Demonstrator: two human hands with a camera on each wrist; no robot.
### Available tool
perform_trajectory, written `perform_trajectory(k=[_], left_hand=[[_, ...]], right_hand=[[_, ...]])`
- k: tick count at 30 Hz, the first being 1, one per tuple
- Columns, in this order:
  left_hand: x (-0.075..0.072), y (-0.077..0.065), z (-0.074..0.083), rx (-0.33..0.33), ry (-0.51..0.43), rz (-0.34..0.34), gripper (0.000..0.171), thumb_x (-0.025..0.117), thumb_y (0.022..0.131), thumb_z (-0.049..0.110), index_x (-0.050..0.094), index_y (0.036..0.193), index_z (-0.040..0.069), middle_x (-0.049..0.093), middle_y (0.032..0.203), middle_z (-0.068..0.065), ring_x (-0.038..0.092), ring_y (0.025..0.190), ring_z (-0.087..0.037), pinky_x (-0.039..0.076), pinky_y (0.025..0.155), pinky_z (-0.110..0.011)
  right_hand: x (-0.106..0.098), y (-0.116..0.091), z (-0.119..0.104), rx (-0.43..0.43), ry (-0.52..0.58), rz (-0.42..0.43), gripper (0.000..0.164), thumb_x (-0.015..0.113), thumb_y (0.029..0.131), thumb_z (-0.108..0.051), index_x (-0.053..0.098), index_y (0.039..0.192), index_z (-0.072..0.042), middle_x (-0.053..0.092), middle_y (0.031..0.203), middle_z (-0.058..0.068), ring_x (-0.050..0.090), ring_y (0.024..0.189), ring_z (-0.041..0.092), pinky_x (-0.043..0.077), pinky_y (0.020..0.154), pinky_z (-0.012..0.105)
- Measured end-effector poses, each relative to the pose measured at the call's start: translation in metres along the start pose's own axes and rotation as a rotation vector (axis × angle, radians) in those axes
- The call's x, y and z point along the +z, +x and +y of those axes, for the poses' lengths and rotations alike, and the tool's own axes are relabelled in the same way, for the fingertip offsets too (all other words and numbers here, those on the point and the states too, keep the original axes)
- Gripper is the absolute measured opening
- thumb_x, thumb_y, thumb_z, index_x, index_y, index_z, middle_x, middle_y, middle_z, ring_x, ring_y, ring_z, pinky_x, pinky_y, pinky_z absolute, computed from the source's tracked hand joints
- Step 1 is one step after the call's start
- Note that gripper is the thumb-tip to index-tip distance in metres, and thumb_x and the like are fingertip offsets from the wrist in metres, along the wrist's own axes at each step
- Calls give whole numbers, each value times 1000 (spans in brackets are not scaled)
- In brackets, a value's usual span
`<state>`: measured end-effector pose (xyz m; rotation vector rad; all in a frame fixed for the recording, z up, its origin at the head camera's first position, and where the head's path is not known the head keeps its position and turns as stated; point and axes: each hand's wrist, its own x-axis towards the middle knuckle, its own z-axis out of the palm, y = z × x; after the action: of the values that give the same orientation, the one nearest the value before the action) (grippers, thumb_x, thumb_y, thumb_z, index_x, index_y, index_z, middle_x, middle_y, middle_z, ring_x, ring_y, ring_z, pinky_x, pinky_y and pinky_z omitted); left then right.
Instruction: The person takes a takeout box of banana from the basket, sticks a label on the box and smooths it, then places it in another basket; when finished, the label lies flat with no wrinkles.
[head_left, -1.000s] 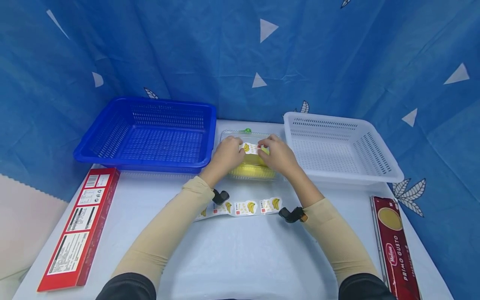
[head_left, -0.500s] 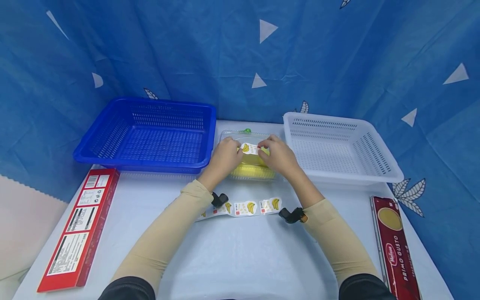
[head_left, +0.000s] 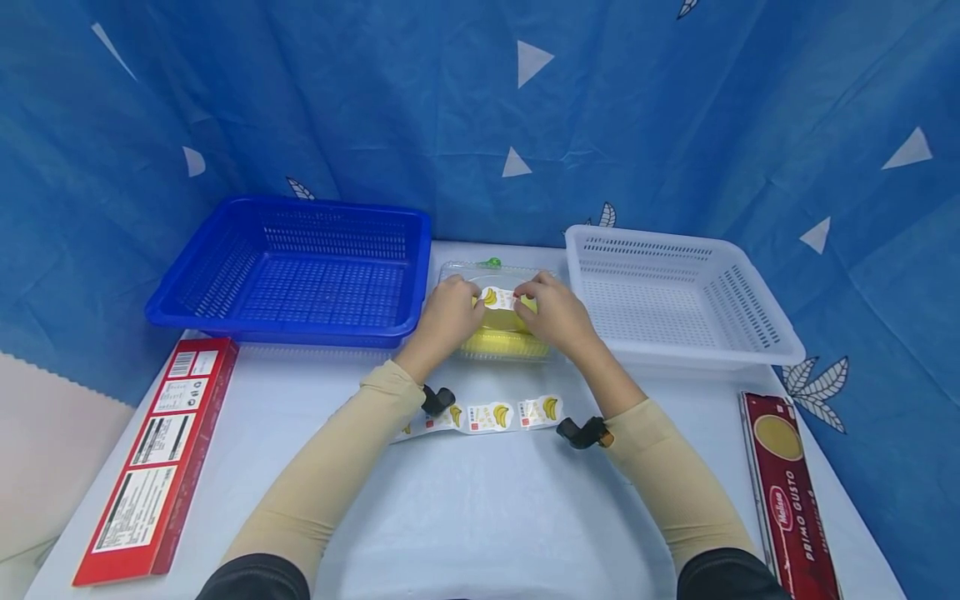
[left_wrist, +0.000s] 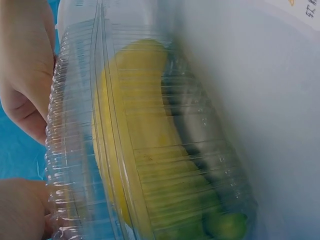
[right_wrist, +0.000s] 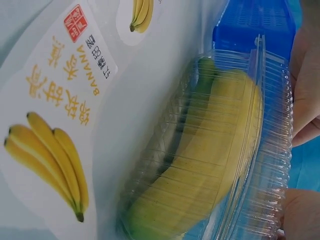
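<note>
A clear plastic clamshell box (head_left: pixel 504 347) with yellow bananas (left_wrist: pixel 145 135) inside stands between the two baskets. Over its lid lies a white sticker (head_left: pixel 497 298) printed with bananas. My left hand (head_left: pixel 450 315) pinches the sticker's left end between thumb and fingers. At the other end, my right hand (head_left: pixel 553 310) pinches it the same way. Both wrist views show the box's ribbed side close up, with the hands partly hidden behind its lid. Nearer me lies a strip of similar banana stickers (head_left: pixel 491 417), its left part covered by my left sleeve.
A blue basket (head_left: pixel 322 333) stands at the back left and a white basket (head_left: pixel 682 357) at the back right. A red box (head_left: pixel 161 450) lies along the left edge, a dark red Melissa pack (head_left: pixel 791 500) along the right. Blue curtain (head_left: pixel 480 108) hangs behind.
My left hand has shifted very slightly left and down. Both hands keep hold of the sticker over the lid, and the box stays in place.
</note>
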<state>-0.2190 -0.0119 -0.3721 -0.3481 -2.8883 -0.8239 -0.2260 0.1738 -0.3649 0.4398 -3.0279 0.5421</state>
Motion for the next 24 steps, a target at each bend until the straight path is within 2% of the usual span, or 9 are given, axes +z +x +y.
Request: perform_trajectory(k=[6, 12, 17, 20, 21, 24], left_hand=[[-1, -1, 0, -6, -9, -2, 26, 62, 96, 17, 73, 112, 0, 69, 111, -15, 65, 108, -29, 54, 96, -40], [-6, -8, 2, -13, -27, -2, 31, 60, 96, 20, 70, 119, 2, 67, 120, -16, 64, 115, -31, 52, 100, -43], [-12, -19, 4, 12, -6, 14, 37, 59, 95, 23, 65, 127, 6, 67, 126, -14, 64, 116, -33, 54, 95, -47], [-15, -27, 5, 22, 2, 22, 42, 60, 95, 25, 60, 133, 8, 68, 125, -14, 68, 104, -32, 56, 87, -47], [-16, -31, 4, 22, 12, 22, 43, 60, 95, 27, 58, 135, 10, 70, 121, -14, 69, 96, -32, 57, 81, -47], [-18, -41, 3, 18, 50, 17, 48, 57, 96, 32, 52, 141, 16, 72, 94, -13, 64, 69, -28, 54, 58, -42]], right_hand=[[1, -1, 0, -4, 7, 17, 29, 62, 97, -30, 70, 120, -14, 61, 115, 6, 62, 105, 24, 54, 86, 40], [2, -7, 1, -26, 58, 69, 36, 62, 98, -31, 65, 129, -13, 61, 117, 7, 61, 107, 24, 54, 86, 41], [0, -20, 1, -46, 87, 140, 40, 61, 98, -31, 61, 134, -14, 60, 109, 5, 58, 91, 22, 51, 76, 38], [-3, -29, 1, -61, 111, 168, 40, 61, 98, -30, 59, 135, -14, 57, 101, 4, 52, 75, 20, 46, 66, 34], [-4, -33, 0, -63, 119, 174, 41, 61, 98, -30, 59, 135, -14, 56, 99, 4, 49, 71, 20, 44, 63, 33], [-6, -43, 0, -67, 137, 182, 42, 61, 98, -30, 58, 137, -13, 55, 90, 3, 42, 62, 18, 39, 56, 31]])
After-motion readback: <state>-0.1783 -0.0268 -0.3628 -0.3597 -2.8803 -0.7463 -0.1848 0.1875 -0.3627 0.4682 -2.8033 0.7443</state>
